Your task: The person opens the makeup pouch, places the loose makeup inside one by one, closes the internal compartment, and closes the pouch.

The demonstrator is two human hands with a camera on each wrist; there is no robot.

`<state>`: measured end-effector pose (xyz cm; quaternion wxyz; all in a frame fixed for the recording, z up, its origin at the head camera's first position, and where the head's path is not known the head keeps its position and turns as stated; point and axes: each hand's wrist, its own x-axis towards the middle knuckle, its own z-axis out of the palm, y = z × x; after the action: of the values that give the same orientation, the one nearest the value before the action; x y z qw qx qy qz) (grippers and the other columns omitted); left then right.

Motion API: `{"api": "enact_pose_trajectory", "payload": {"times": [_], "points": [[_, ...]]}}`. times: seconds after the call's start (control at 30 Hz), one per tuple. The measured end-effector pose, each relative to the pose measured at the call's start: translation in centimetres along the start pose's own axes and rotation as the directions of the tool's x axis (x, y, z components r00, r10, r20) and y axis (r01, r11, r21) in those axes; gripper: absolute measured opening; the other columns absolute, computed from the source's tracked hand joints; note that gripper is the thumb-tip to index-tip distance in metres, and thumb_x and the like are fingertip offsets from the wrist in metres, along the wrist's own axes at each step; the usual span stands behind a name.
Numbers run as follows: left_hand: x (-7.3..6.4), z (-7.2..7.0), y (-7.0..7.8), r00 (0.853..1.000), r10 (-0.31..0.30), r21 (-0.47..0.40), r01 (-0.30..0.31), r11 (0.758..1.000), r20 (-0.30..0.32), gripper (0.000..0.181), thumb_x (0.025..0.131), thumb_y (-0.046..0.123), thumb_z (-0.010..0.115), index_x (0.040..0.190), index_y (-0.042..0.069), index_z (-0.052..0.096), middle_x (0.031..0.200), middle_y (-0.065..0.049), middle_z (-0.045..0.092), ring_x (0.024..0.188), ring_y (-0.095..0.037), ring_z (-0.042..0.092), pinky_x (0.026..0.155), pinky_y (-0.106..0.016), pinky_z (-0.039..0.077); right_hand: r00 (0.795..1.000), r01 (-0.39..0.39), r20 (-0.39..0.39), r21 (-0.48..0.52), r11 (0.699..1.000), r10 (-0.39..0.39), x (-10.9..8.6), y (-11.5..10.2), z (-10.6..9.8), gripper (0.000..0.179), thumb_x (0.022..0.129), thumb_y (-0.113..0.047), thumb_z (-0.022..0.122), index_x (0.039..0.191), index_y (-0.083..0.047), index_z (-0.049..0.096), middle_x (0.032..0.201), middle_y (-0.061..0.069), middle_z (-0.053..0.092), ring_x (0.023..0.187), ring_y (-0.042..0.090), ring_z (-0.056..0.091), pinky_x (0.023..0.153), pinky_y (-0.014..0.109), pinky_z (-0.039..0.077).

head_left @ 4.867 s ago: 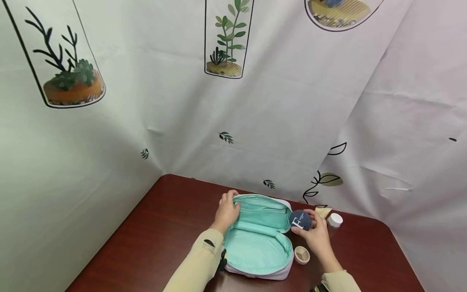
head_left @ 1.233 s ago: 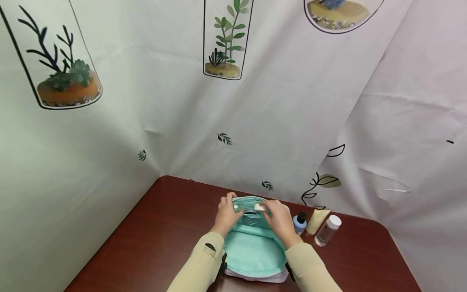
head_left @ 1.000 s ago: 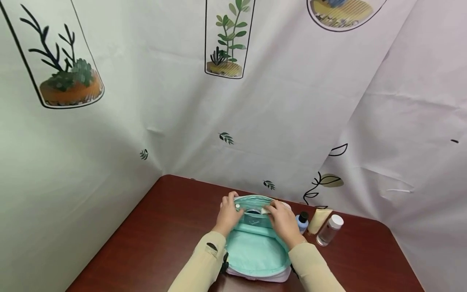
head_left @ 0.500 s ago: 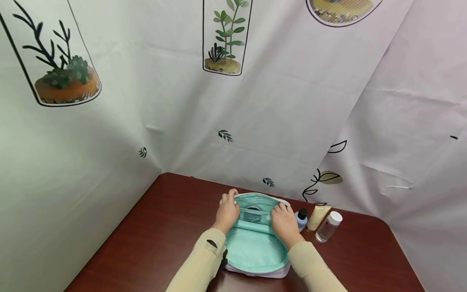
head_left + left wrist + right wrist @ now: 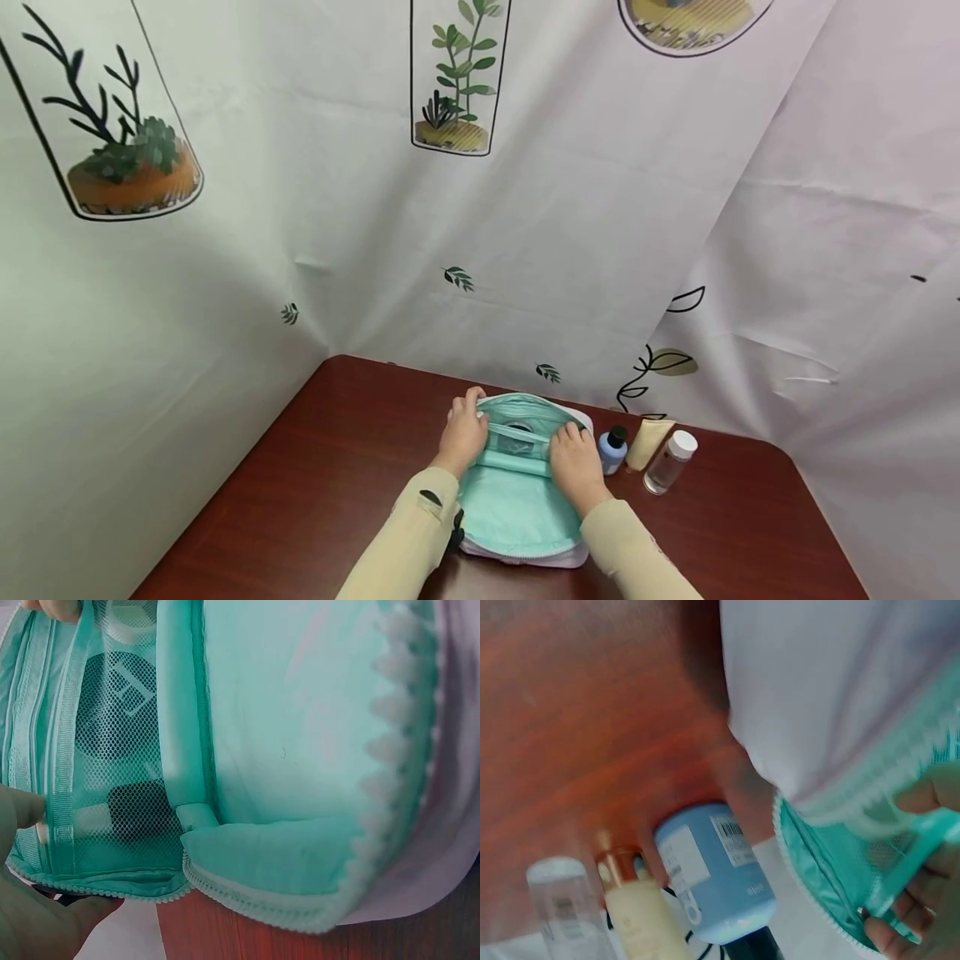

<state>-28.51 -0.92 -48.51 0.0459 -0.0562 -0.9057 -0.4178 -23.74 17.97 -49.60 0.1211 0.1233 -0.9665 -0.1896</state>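
An unzipped toiletry bag (image 5: 517, 508), mint inside and pale lilac outside, lies spread on the table. Behind the lid's mesh pocket (image 5: 90, 776) sit a dark round compact (image 5: 116, 705) marked F, a small dark-and-white item (image 5: 139, 814) and, partly hidden, a pale round container (image 5: 131, 619). My left hand (image 5: 462, 433) grips the lid's left edge, thumb outside it in the left wrist view. At the lid's right side, my right hand (image 5: 576, 458) pinches the pocket's top band (image 5: 911, 862) with curled fingers; its hold is partly hidden.
Right of the bag stand a blue bottle (image 5: 612, 452) with a black cap, a cream tube (image 5: 648, 446) and a clear bottle (image 5: 670, 463) with a white cap. A printed white cloth (image 5: 570, 208) hangs behind the dark red table (image 5: 315, 500).
The compact, earlier in my right hand, is now inside the mesh pocket. The small round palette has left the table. My right hand has released a white item and moved to the pocket's right end.
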Motion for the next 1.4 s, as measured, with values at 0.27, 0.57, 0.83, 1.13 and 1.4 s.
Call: {"api": "enact_pose_trajectory", "payload": {"times": [0.27, 0.57, 0.83, 1.13, 1.4], "points": [[0.0, 0.1, -1.0, 0.998, 0.057, -0.024, -0.058, 0.998, -0.023, 0.025, 0.096, 0.011, 0.046, 0.121, 0.019, 0.044, 0.121, -0.014, 0.04, 0.093, -0.03, 0.049, 0.06, -0.037, 0.042, 0.965, 0.068, -0.261, 0.312, 0.948, 0.017, -0.9, 1.9, -0.9, 0.023, 0.078, -0.005, 0.066, 0.101, -0.004, 0.064, 0.094, 0.009, 0.057, 0.088, 0.027, 0.056, 0.074, 0.041, 0.046], [0.1, -0.7, -1.7, 0.997, 0.08, -0.019, -0.08, 0.997, -0.02, 0.031, 0.093, 0.012, 0.052, 0.123, 0.02, 0.049, 0.125, -0.01, 0.043, 0.106, -0.03, 0.046, 0.069, -0.043, 0.044, 0.872, -0.143, -0.349, 0.486, 0.862, 0.342, -2.2, 9.0, -2.1, 0.021, 0.072, -0.002, 0.065, 0.093, -0.002, 0.068, 0.097, 0.017, 0.059, 0.09, 0.037, 0.053, 0.071, 0.051, 0.041], [0.0, -1.1, -1.9, 0.992, 0.124, -0.017, -0.124, 0.992, -0.031, 0.035, 0.092, 0.011, 0.056, 0.125, 0.017, 0.051, 0.123, -0.01, 0.049, 0.104, -0.028, 0.05, 0.07, -0.042, 0.045, 0.892, -0.393, 0.037, 0.556, 0.733, 0.45, -4.6, 12.7, -0.8, 0.043, 0.082, -0.012, 0.059, 0.121, 0.005, 0.053, 0.123, 0.027, 0.044, 0.109, 0.046, 0.041, 0.079, 0.059, 0.034], [-0.1, -0.8, -1.7, 0.994, 0.106, -0.018, -0.107, 0.994, -0.024, 0.034, 0.092, 0.013, 0.056, 0.125, 0.021, 0.051, 0.124, -0.008, 0.049, 0.1, -0.025, 0.051, 0.073, -0.041, 0.046, 0.865, -0.347, -0.127, 0.545, 0.763, 0.485, -5.2, 13.2, 0.7, 0.018, 0.086, -0.013, 0.063, 0.1, -0.001, 0.063, 0.101, 0.018, 0.06, 0.095, 0.038, 0.051, 0.078, 0.056, 0.033], [0.1, -0.7, -1.7, 0.992, 0.124, -0.001, -0.124, 0.992, -0.031, 0.035, 0.092, 0.013, 0.056, 0.125, 0.022, 0.05, 0.124, -0.009, 0.049, 0.096, -0.025, 0.053, 0.068, -0.039, 0.045, 0.833, -0.263, -0.272, 0.571, 0.777, 0.482, -4.6, 13.8, -1.5, 0.013, 0.082, -0.01, 0.068, 0.09, 0.0, 0.068, 0.091, 0.017, 0.066, 0.09, 0.034, 0.05, 0.08, 0.054, 0.026]]}}
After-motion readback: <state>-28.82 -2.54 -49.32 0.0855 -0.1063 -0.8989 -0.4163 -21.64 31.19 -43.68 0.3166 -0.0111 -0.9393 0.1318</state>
